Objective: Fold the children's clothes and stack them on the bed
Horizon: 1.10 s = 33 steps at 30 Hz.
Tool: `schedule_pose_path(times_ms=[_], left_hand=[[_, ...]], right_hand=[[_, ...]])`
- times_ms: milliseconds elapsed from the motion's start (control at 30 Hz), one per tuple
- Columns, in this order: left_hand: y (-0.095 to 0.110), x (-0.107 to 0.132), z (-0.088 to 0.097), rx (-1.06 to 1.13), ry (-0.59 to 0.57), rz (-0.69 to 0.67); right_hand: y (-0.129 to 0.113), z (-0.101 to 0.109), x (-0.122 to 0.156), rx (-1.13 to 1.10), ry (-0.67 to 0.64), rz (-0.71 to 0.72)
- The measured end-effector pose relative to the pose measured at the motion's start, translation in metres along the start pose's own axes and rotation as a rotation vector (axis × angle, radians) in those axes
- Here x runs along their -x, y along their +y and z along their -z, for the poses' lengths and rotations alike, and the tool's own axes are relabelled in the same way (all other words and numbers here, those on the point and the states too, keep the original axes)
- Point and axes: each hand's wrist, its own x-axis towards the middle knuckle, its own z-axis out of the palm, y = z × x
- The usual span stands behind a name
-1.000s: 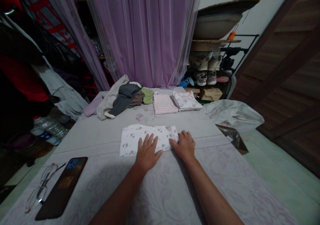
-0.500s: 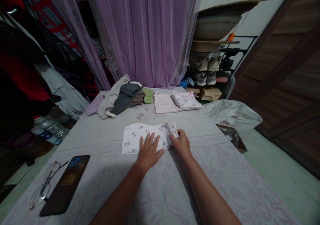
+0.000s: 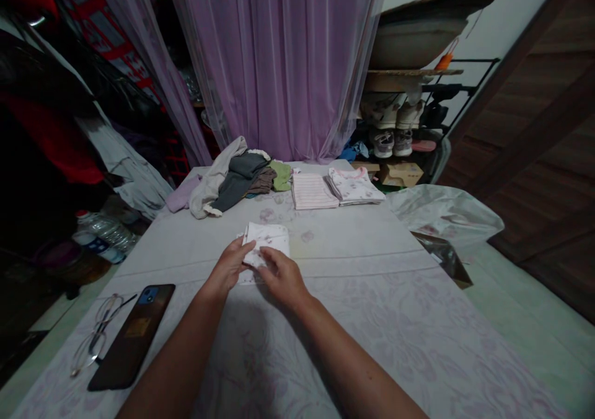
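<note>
A small white garment with a scattered print (image 3: 272,238), folded to a compact rectangle, lies on the cloth-covered table. My left hand (image 3: 229,264) grips its left edge, thumb on top and fingers reaching underneath. At its near right side my right hand (image 3: 284,277) has thumb and index finger closed on the folded cloth, with the other fingers curled and partly hidden. Beyond my hands are a pink-striped folded garment (image 3: 315,192) and, beside it, a stack of folded printed clothes (image 3: 357,186) with a pink neckline on top.
A loose heap of clothes (image 3: 239,180) lies at the back left of the table (image 3: 372,307). Near the front left edge are a phone (image 3: 132,338) and eyeglasses (image 3: 95,335). A purple curtain (image 3: 279,66) hangs behind, and a clear plastic bag (image 3: 446,211) bulges beside the right edge.
The garment's right part has been folded over to the left, making it about half as wide. My right hand moved left with it; my left hand shifted from lying flat to gripping the left edge.
</note>
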Motion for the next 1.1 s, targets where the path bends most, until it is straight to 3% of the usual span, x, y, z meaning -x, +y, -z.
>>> schedule_pose_path(times_ms=[267,467,633,833,933,1100], left_hand=[[-0.004,0.002,0.042,-0.159,0.156,0.020],[0.000,0.002,0.050,-0.309,0.081,-0.002],[0.006,-0.005,0.056,-0.687,0.159,-0.033],[0.004,-0.009,0.059,-0.716,0.149,-0.061],[0.005,-0.009,0.060,-0.778,0.156,-0.081],[0.008,-0.010,0.061,-0.845,0.176,-0.063]], right_hand=[[0.039,0.045,0.003,0.288,0.143,-0.193],[0.031,0.036,0.003,0.359,0.043,-0.239],[0.023,0.029,-0.006,0.333,0.000,-0.362],[0.016,0.028,-0.010,0.373,-0.094,-0.338],[0.014,0.028,-0.007,0.405,-0.081,-0.325],[0.009,0.024,-0.002,0.486,-0.094,-0.145]])
